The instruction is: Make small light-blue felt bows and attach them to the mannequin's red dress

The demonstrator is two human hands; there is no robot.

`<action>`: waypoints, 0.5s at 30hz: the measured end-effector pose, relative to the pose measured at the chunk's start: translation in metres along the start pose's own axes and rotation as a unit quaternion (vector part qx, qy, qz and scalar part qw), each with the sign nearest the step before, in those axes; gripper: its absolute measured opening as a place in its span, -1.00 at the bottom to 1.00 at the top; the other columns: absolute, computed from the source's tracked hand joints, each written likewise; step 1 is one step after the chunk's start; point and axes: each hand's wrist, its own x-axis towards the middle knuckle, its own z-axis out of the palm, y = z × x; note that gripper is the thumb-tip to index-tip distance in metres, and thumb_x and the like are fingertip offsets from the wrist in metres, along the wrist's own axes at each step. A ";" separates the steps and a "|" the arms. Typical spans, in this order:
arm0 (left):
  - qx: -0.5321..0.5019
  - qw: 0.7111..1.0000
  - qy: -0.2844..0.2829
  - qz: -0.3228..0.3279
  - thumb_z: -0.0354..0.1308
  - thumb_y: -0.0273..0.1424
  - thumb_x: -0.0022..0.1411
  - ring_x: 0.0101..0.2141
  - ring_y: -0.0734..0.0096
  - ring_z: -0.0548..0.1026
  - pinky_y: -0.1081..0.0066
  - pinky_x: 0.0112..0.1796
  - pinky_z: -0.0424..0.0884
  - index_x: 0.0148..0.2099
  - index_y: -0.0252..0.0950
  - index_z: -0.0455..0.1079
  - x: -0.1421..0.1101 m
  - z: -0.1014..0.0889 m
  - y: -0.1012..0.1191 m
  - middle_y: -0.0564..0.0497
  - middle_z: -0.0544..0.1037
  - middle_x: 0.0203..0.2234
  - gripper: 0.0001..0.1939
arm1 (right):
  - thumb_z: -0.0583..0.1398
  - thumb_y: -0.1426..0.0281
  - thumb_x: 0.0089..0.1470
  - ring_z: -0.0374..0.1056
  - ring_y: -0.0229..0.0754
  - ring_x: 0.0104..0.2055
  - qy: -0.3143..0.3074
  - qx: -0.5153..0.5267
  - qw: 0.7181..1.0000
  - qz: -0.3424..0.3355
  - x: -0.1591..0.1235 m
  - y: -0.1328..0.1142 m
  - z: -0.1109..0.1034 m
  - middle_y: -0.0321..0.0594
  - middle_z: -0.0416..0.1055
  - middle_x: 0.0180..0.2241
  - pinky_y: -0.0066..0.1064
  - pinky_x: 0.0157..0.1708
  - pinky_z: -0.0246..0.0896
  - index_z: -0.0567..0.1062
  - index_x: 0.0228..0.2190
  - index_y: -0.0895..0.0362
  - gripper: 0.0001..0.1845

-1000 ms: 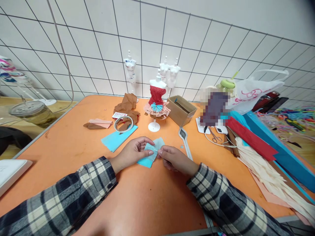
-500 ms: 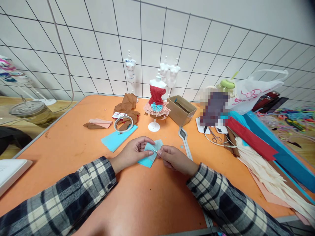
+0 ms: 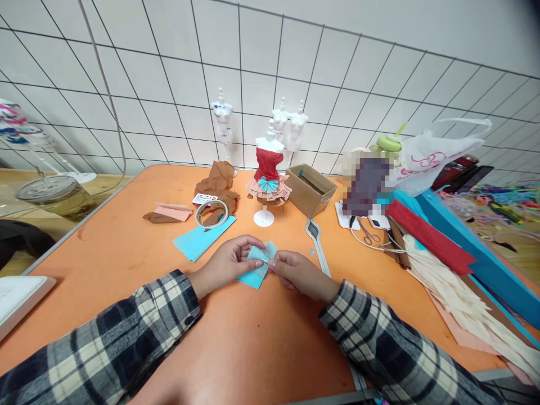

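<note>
Head view: over the middle of the smooth orange worktop, facing a white, black-gridded wall, your left hand pinches a thin light-blue papery sheet; your right hand grips a slim pale sliver, too small to identify.

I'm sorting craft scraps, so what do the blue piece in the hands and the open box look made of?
Blue piece: probably matt crepe paper, thin and crisp-edged, though fabric is possible. Open box: likely cardboard, plain brown and dull, with stiff, flat walls.
</note>
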 end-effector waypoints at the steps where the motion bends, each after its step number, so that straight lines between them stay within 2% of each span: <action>1: 0.001 1.000 0.000 0.001 0.34 -0.34 0.07 -0.49 0.55 0.45 0.55 -0.47 0.36 -0.12 -0.32 0.36 0.000 0.000 0.000 0.11 0.49 -0.47 -0.65 | 0.15 0.09 0.11 -0.12 -0.42 -0.69 -0.001 0.005 1.000 -0.002 0.000 0.001 0.000 -0.53 0.05 -0.72 -0.52 -0.68 -0.28 0.19 -0.50 0.09 -0.62; 7: 0.004 1.000 0.005 0.005 0.34 -0.34 0.05 -0.52 0.57 0.42 0.57 -0.49 0.34 -0.14 -0.32 0.36 0.000 0.000 0.001 0.14 0.46 -0.52 -0.66 | 0.13 0.12 0.12 -0.13 -0.44 -0.72 0.002 -0.006 1.000 0.014 -0.001 -0.002 0.001 -0.54 0.04 -0.74 -0.53 -0.70 -0.27 0.20 -0.49 0.09 -0.65; 15: -0.008 1.000 -0.003 -0.012 0.35 -0.33 0.05 -0.45 0.49 0.50 0.51 -0.41 0.40 -0.14 -0.30 0.36 -0.001 -0.001 0.000 0.09 0.53 -0.45 -0.64 | 0.11 0.04 0.11 -0.13 -0.42 -0.75 -0.001 -0.017 0.999 0.027 -0.004 -0.008 0.001 -0.55 0.05 -0.78 -0.51 -0.70 -0.25 0.30 -0.41 0.12 -0.62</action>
